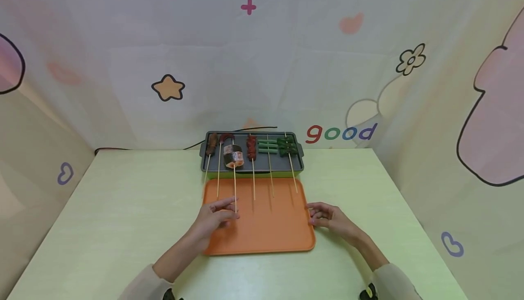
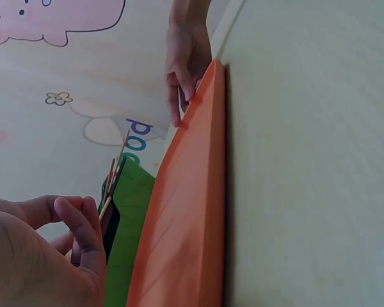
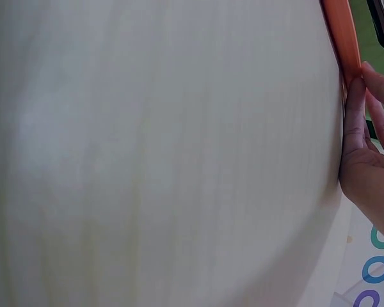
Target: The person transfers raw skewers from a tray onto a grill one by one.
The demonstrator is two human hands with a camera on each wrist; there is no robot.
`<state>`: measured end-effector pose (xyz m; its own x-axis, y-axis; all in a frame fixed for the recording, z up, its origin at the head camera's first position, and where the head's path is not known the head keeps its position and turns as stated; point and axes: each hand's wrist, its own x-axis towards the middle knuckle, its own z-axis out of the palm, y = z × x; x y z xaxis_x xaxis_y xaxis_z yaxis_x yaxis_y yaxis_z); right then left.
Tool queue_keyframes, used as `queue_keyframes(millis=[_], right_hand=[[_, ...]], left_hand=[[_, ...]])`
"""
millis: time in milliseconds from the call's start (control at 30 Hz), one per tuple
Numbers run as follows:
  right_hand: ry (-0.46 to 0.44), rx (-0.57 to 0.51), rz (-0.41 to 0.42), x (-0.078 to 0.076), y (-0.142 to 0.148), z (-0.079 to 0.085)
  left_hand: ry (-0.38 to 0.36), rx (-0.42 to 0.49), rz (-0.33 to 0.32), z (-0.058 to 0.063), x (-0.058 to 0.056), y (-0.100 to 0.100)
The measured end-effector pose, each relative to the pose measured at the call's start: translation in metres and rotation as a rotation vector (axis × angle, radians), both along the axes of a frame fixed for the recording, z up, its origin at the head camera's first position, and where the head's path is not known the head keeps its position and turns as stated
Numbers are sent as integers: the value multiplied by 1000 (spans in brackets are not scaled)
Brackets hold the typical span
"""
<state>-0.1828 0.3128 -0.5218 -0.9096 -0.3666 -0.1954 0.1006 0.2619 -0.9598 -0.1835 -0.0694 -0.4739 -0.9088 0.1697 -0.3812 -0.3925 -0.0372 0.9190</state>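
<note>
My left hand (image 1: 217, 218) pinches the lower end of a wooden skewer (image 1: 235, 186) between thumb and fingers. At its top is a thick, light-coloured piece of food (image 1: 234, 156) wrapped in a dark band, over the grill pan (image 1: 245, 170). At the right side of the orange tray (image 1: 262, 241), my right hand (image 1: 331, 220) grips the rim, thumb and fingers on either side of it in the right wrist view. Other skewers lie across the pan: a brown one (image 1: 211, 145), a dark red curled one (image 1: 225, 138), a red one (image 1: 251, 148) and two green ones.
The grey pan sits on a green base (image 1: 294, 174) against the patterned curtain (image 1: 245, 63), just behind the tray. Skewer sticks reach forward over the tray. A black cord (image 1: 194, 145) runs along the back edge of the pale table (image 1: 123, 213).
</note>
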Motion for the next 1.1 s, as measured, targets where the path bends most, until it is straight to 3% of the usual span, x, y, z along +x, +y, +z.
queue_keyframes(millis=[233,667,1100], right_hand=[[15,-7,18,0,-1,1],[-1,17,-13,1,-4,4],[4,-2,-2,2,-2,3]], left_hand=[[5,-13,2,1,-12,2],[157,-22,51,-5,-3,3],[160,-18,65,-10,-5,6]])
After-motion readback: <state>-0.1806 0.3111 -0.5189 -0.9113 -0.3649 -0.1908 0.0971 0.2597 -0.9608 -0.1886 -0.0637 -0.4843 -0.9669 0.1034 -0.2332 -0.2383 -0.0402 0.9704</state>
